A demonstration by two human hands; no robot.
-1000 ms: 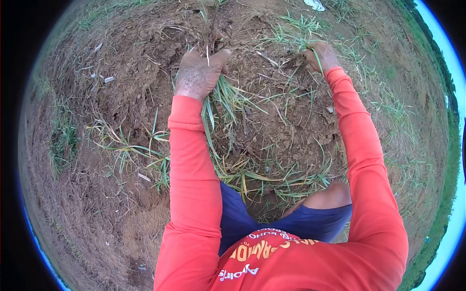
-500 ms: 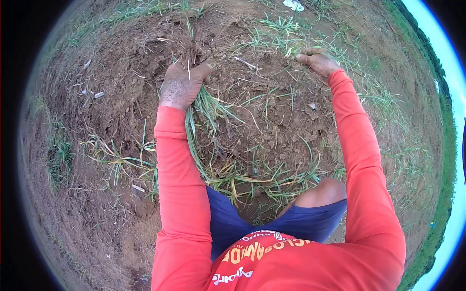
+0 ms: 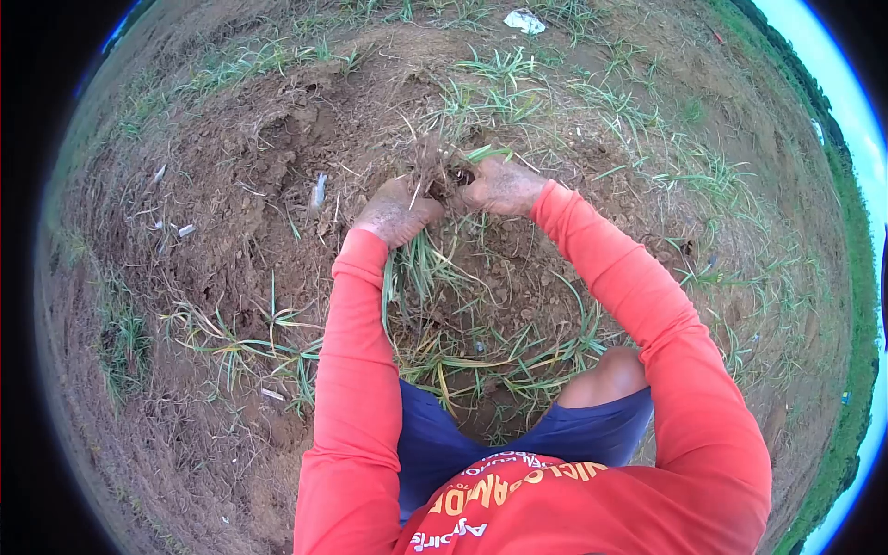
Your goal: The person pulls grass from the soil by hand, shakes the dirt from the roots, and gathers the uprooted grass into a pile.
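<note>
My left hand [image 3: 400,211] is closed round a bunch of long, narrow-leaved green plants [image 3: 424,266]. Their leaves hang down below the fist, and a soil-caked root end [image 3: 427,165] sticks up above it. Close beside it, my right hand [image 3: 504,187] is closed too, its fingers turned toward the roots. A few green blades [image 3: 487,153] poke out over its top and seem to be in its grip. Dirt coats both hands, and the fingertips are partly hidden.
Loose brown soil [image 3: 268,176] surrounds me, with tufts of narrow green leaves [image 3: 504,69] in it. More leafy plants [image 3: 462,356] lie before my knees. White scraps [image 3: 524,21] and a pale shard [image 3: 319,190] rest on the ground.
My right hand has come in from the right, from a green tuft, to beside my left hand. My left hand has moved nearer to me and rightward, still with the bunch.
</note>
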